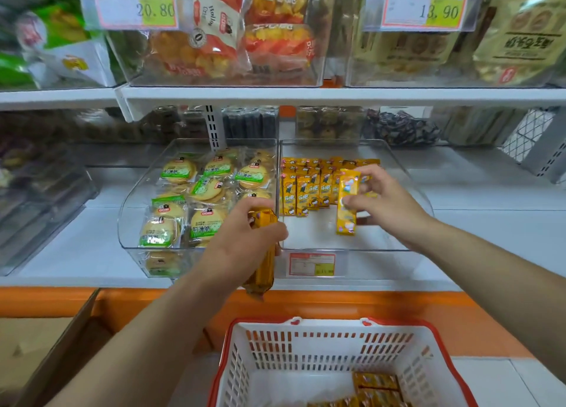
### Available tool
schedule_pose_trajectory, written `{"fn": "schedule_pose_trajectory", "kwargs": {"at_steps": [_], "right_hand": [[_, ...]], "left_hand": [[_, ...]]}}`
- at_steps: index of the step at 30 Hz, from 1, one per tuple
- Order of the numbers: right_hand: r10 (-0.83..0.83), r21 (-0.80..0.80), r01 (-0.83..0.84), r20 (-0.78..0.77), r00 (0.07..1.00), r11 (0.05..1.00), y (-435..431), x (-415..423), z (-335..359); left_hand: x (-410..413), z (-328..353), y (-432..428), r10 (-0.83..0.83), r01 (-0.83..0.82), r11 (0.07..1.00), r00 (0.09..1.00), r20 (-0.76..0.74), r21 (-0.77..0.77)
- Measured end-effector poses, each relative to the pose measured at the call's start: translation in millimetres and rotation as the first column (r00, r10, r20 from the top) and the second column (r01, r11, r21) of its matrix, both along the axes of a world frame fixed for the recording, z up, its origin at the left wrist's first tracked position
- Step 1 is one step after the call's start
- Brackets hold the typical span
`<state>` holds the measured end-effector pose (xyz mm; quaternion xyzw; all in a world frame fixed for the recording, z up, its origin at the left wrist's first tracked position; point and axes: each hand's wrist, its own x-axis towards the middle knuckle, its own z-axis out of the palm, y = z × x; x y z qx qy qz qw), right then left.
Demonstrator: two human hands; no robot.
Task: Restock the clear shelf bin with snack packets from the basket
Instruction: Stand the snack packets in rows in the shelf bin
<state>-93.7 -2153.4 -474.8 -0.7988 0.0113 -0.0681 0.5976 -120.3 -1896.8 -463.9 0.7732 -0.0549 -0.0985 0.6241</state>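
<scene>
A clear shelf bin [407,189] on the lower shelf holds rows of upright yellow snack packets [306,192] at its back left. My right hand [379,198] pinches one yellow packet [347,201] upright inside the bin, beside those rows. My left hand [245,247] grips a stack of yellow packets [263,268] just in front of the bin's left front corner. Below, a white basket with a red rim [245,354] has several more yellow packets [376,388] lying in its bottom right.
A second clear bin [128,210] full of round green-labelled biscuits stands directly left of the target bin. A price tag [312,264] hangs on the bin's front. Above is a white shelf [306,95] with more bins. A cardboard box [46,345] sits lower left.
</scene>
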Motion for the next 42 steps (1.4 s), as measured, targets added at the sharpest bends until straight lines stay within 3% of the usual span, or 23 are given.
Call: {"fn": "schedule_pose_trajectory", "kwargs": {"at_steps": [4, 7, 9, 22, 26, 28, 30, 33, 35, 38, 42], "right_hand": [[-0.06, -0.294, 0.057, -0.001, 0.998, 0.954, -5.6, 56.1, -12.9], [-0.079, -0.557, 0.096, 0.055, 0.995, 0.825, -0.8, 89.8, -18.9], [-0.076, -0.65, 0.108, 0.076, 0.994, 0.752, 4.0, 105.5, -23.2], [-0.104, -0.802, 0.136, 0.093, 0.99, 0.582, 15.3, 127.1, -47.7], [-0.126, -0.869, 0.227, 0.191, 0.974, 0.44, 11.9, 108.5, -28.8], [-0.117, -0.814, 0.286, 0.264, 0.957, 0.506, 8.9, 86.1, -13.5], [-0.075, -0.68, 0.25, 0.277, 0.958, 0.689, 8.9, 53.0, -1.2], [0.08, -0.319, -0.036, 0.124, 0.989, 0.947, 18.4, -10.2, 3.6], [0.197, -0.125, -0.192, 0.028, 0.98, 0.973, 27.8, -51.1, 1.4], [0.297, -0.055, -0.302, -0.083, 0.951, 0.952, 39.6, -85.2, -3.1], [0.286, 0.067, -0.281, -0.079, 0.955, 0.957, 43.7, -93.5, -0.1]], "left_hand": [[6.6, -7.6, 15.5, -0.057, 0.057, 0.998, 0.998, -0.003, -0.014], [8.6, -10.9, 24.6, -0.072, 0.073, 0.996, 0.997, 0.02, -0.042], [9.6, -12.7, 27.3, -0.057, 0.058, 0.996, 0.998, 0.017, -0.073], [11.5, -14.6, 18.7, 0.029, -0.029, 0.998, 0.999, 0.014, -0.052], [8.0, -7.9, 11.1, 0.005, -0.004, 0.998, 1.0, 0.016, -0.06], [4.6, -4.9, 6.2, -0.01, 0.012, 0.997, 1.0, 0.02, -0.071], [0.0, -1.5, -0.6, -0.019, 0.02, 0.996, 1.0, 0.012, -0.089], [-8.2, 1.9, -12.3, -0.023, 0.025, 0.995, 0.999, 0.024, -0.094], [-12.8, 1.1, -22.1, -0.018, 0.02, 0.997, 1.0, 0.026, -0.078], [-18.5, 0.2, -37.7, -0.01, 0.012, 0.997, 1.0, 0.03, -0.08], [-24.7, 5.2, -53.9, 0.031, -0.04, 0.973, 0.999, -0.041, -0.228]]}}
